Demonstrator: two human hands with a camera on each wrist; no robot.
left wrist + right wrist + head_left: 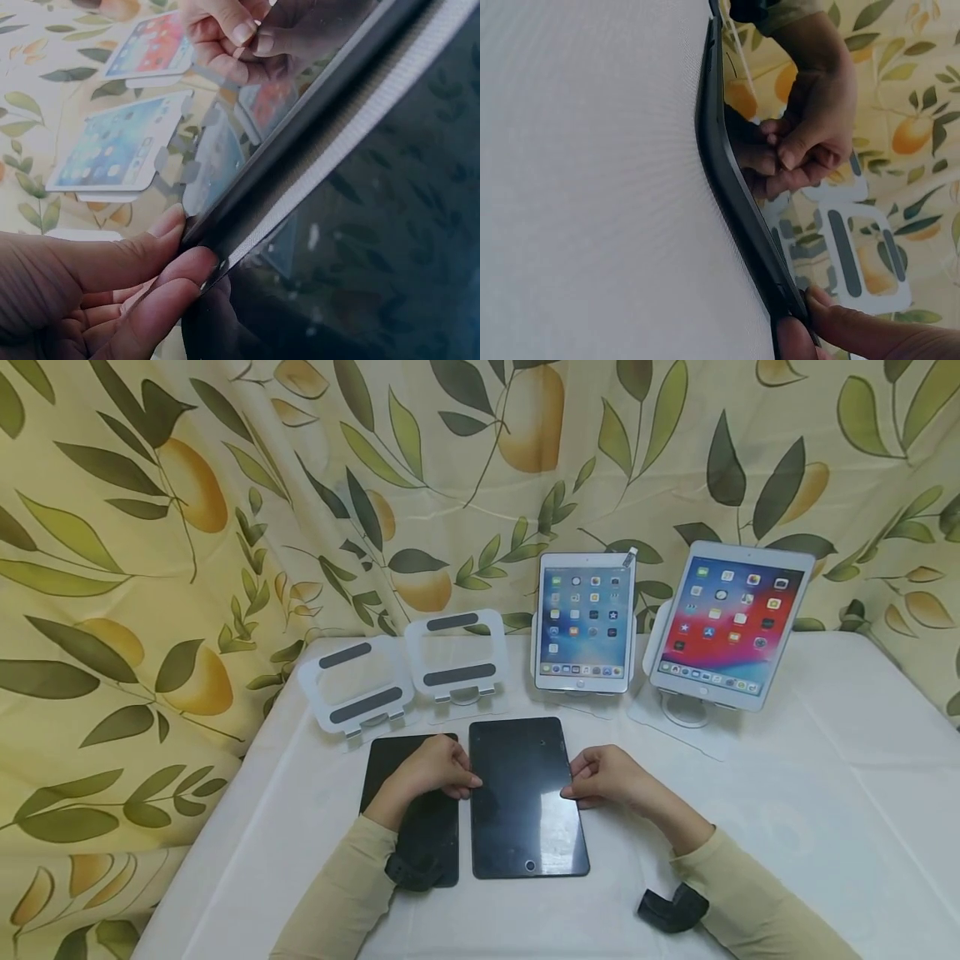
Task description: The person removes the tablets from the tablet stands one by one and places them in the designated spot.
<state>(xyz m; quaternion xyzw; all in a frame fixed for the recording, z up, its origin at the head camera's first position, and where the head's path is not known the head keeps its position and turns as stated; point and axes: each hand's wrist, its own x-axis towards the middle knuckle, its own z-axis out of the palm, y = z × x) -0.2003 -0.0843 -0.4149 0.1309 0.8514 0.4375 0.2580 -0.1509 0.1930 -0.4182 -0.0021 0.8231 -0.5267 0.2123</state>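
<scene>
A dark-screened tablet [517, 810] with a round home button lies face up on the white cloth. My left hand [438, 766] pinches its left edge between thumb and fingers. At the opposite edge my right hand [609, 777] grips it, with the thumb on top in the right wrist view. A second dark tablet [446, 843] lies just to the left, partly covered by my left hand and forearm. In the left wrist view, my left thumb [135, 259] rests on the edge of the held tablet, whose glossy screen mirrors the stands.
Two white stands with grey pads, a left one [366, 704] and a second one [459, 675], stand behind the tablets. To their right, a blue-screened tablet [585, 618] and a red-and-blue-screened tablet [731, 627] rest on stands. A patterned curtain [262, 460] hangs behind the white-covered table [825, 827].
</scene>
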